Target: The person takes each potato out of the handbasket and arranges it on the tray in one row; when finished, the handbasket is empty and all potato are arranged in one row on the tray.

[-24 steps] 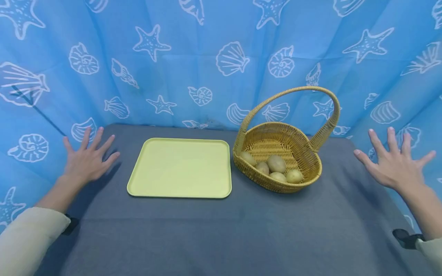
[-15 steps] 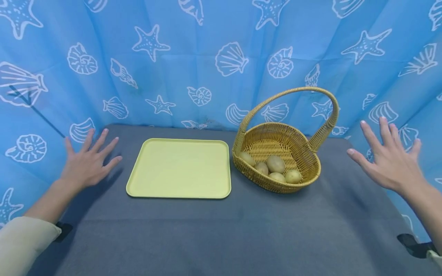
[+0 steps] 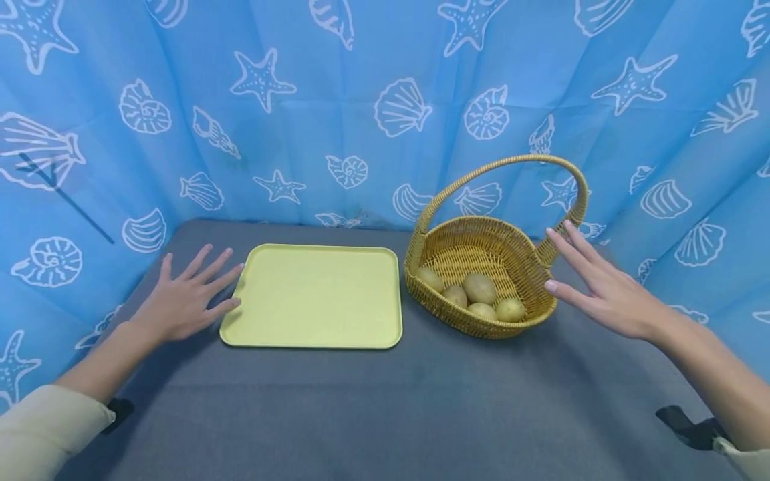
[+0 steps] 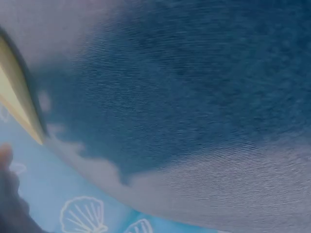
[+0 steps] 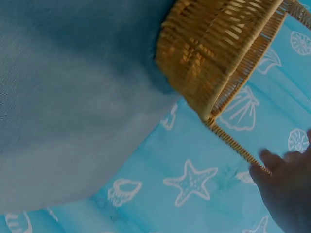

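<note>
A wicker basket (image 3: 481, 327) with a tall arched handle stands tilted toward me on the table. Several potatoes (image 3: 480, 288) lie at its front inside. My right hand (image 3: 613, 297), fingers straight, reaches beside the basket's right rim; in the head view its fingertips overlap the handle's base, and contact cannot be made out. To the left lies a bare pale yellow tray (image 3: 313, 297). My left hand (image 3: 183, 300) hovers palm down with spread fingers at the tray's left edge, holding nothing. The right wrist view shows the basket's side (image 5: 209, 53) and part of the dark hand (image 5: 286, 189).
A dark grey cloth (image 3: 385, 414) covers the table. Behind it and at both sides hangs a blue curtain (image 3: 361, 87) printed with white shells and starfish. The basket's handle (image 3: 505, 160) rises high in front of the curtain.
My right hand has moved left from the table's right side to the basket. My left hand has shifted right toward the tray. Basket, potatoes and tray stay in place.
</note>
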`<state>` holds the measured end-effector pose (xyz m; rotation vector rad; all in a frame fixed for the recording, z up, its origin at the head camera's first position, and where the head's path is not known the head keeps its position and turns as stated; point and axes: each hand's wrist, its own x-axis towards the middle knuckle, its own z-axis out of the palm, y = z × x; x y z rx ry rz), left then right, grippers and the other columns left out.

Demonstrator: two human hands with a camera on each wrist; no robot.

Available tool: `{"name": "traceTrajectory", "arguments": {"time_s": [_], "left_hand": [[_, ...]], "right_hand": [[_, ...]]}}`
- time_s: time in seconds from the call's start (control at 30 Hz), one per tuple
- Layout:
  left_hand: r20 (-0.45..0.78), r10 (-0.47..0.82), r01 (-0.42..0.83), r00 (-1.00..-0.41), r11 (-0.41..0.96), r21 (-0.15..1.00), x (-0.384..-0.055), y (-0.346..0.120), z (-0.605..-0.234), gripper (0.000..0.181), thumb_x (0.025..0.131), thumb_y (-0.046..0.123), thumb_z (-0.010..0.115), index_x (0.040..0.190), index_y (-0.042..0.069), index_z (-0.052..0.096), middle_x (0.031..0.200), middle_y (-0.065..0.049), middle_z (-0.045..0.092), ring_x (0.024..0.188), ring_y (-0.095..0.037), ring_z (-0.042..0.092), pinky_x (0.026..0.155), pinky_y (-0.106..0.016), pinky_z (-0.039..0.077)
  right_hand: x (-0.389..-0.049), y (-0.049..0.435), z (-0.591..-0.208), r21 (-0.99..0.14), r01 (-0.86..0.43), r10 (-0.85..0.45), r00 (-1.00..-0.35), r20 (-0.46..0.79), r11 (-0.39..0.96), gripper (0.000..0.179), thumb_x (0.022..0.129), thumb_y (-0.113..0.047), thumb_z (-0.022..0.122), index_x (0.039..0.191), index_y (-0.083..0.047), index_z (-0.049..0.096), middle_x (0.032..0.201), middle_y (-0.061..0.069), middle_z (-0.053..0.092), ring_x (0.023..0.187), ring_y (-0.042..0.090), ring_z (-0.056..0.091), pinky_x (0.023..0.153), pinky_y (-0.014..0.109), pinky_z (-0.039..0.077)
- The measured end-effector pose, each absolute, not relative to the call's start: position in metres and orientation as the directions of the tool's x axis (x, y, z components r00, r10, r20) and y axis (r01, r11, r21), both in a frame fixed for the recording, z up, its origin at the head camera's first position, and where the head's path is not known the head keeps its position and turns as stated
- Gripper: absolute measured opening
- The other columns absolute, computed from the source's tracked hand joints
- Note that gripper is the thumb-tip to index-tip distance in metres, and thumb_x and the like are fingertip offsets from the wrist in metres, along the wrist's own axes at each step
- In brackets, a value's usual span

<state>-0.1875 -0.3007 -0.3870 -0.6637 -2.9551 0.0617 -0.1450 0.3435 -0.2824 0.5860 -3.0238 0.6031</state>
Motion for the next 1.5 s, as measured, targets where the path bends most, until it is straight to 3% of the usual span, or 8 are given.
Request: {"name": "traceTrajectory", "arguments": {"time_s": [0.07, 0.2, 0.4, 0.6, 0.77, 0.93, 1.1, 1.5], "left_hand": [[0.042, 0.437, 0.436, -0.898, 0.899, -0.041, -0.188, -0.297, -0.386, 0.071, 0.098, 0.058, 0.050, 0.155, 0.016, 0.038, 0.164, -0.014, 0.021, 0.150, -0.042, 0.009, 0.105, -0.079, 0.003], [-0.051, 0.442, 0.443, -0.896, 0.896, -0.010, -0.189, -0.294, -0.386, 0.071, 0.099, 0.058, 0.048, 0.155, 0.017, 0.037, 0.163, -0.015, 0.022, 0.149, -0.044, 0.012, 0.105, -0.080, 0.004], [-0.129, 0.450, 0.449, -0.884, 0.893, 0.040, -0.189, -0.298, -0.391, 0.069, 0.100, 0.057, 0.048, 0.154, 0.015, 0.039, 0.161, -0.016, 0.028, 0.146, -0.048, 0.020, 0.104, -0.080, 0.007], [-0.180, 0.456, 0.446, -0.872, 0.890, 0.098, -0.188, -0.301, -0.392, 0.071, 0.100, 0.058, 0.048, 0.154, 0.013, 0.039, 0.160, -0.017, 0.031, 0.143, -0.051, 0.025, 0.101, -0.081, 0.014], [-0.188, 0.472, 0.459, -0.861, 0.881, 0.112, -0.189, -0.302, -0.393, 0.072, 0.100, 0.058, 0.047, 0.155, 0.014, 0.037, 0.161, -0.015, 0.030, 0.145, -0.047, 0.023, 0.103, -0.080, 0.013], [-0.175, 0.487, 0.470, -0.856, 0.873, 0.130, -0.188, -0.305, -0.392, 0.070, 0.100, 0.056, 0.048, 0.155, 0.013, 0.038, 0.161, -0.015, 0.030, 0.145, -0.047, 0.023, 0.104, -0.079, 0.014], [-0.157, 0.499, 0.483, -0.852, 0.866, 0.131, -0.187, -0.308, -0.392, 0.073, 0.099, 0.057, 0.050, 0.155, 0.012, 0.038, 0.160, -0.015, 0.031, 0.146, -0.045, 0.024, 0.104, -0.078, 0.015], [-0.158, 0.524, 0.508, -0.837, 0.851, 0.133, -0.190, -0.310, -0.393, 0.073, 0.099, 0.058, 0.050, 0.155, 0.012, 0.037, 0.160, -0.015, 0.031, 0.146, -0.044, 0.025, 0.104, -0.078, 0.017]], "right_hand": [[-0.148, 0.340, -0.282, -0.477, -0.339, -0.389, -0.921, -0.008, 0.811, 0.077, 0.103, -0.031, 0.053, 0.160, -0.036, 0.001, 0.167, 0.006, -0.007, 0.146, 0.052, 0.010, 0.098, 0.081, 0.019], [-0.158, 0.339, -0.283, -0.653, -0.263, -0.477, -0.862, -0.171, 0.710, 0.071, 0.107, -0.026, 0.045, 0.162, -0.024, -0.001, 0.165, 0.021, 0.002, 0.145, 0.052, 0.016, 0.105, 0.073, 0.023], [-0.173, 0.343, -0.282, -0.738, -0.111, -0.539, -0.756, -0.372, 0.665, 0.063, 0.109, -0.026, 0.040, 0.161, -0.012, 0.009, 0.162, 0.022, 0.021, 0.144, 0.043, 0.030, 0.109, 0.062, 0.031], [-0.193, 0.339, -0.282, -0.729, -0.113, -0.598, -0.663, -0.451, 0.675, 0.060, 0.104, -0.021, 0.051, 0.156, -0.004, 0.028, 0.157, 0.024, 0.031, 0.143, 0.044, 0.030, 0.108, 0.044, 0.040], [-0.207, 0.336, -0.283, -0.704, -0.108, -0.597, -0.629, -0.499, 0.702, 0.061, 0.100, -0.020, 0.060, 0.150, 0.005, 0.035, 0.152, 0.027, 0.038, 0.140, 0.045, 0.036, 0.106, 0.033, 0.042], [-0.217, 0.334, -0.289, -0.653, -0.053, -0.548, -0.596, -0.587, 0.756, 0.057, 0.099, -0.021, 0.063, 0.144, 0.007, 0.043, 0.144, 0.025, 0.049, 0.135, 0.041, 0.044, 0.109, 0.044, 0.041], [-0.224, 0.326, -0.294, -0.611, -0.036, -0.523, -0.560, -0.643, 0.791, 0.056, 0.099, -0.024, 0.063, 0.145, 0.003, 0.045, 0.148, 0.024, 0.046, 0.139, 0.042, 0.039, 0.112, 0.054, 0.034], [-0.243, 0.325, -0.301, -0.611, 0.187, -0.488, -0.446, -0.750, 0.769, 0.058, 0.099, -0.015, 0.062, 0.146, 0.009, 0.038, 0.140, 0.020, 0.053, 0.128, 0.029, 0.054, 0.109, 0.045, 0.041]]}}
